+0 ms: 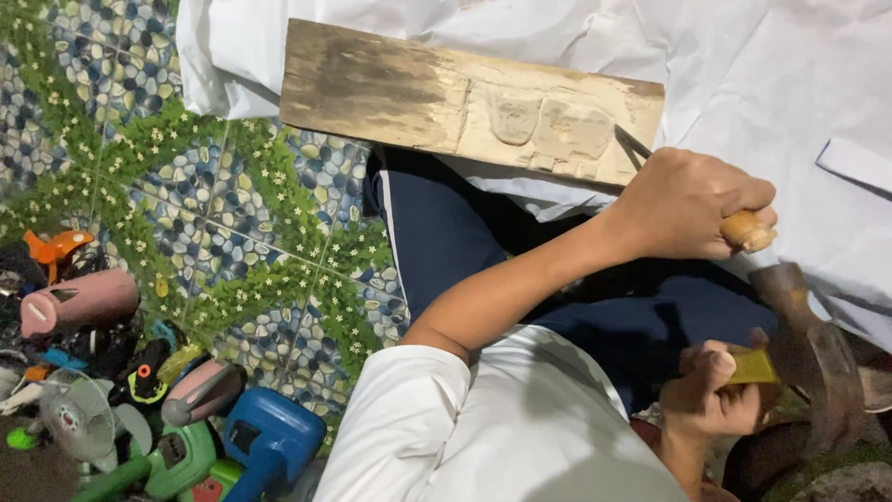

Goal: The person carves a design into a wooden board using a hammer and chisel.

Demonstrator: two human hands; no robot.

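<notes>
Clutter of tools [139,400] sits at the floor's left edge, well clear. The plank [465,102] rests across the lap on white cloth [743,56], unclamped, so a hit could skid it. Left hand [688,204] is clenched round the chisel [734,228], tip on the carved end. Right hand [715,395] grips the hammer [808,344]; a glancing swing would catch knuckles.

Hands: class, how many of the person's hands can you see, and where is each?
2: left hand grips a chisel handle by the plank; right hand holds the hammer.
</notes>
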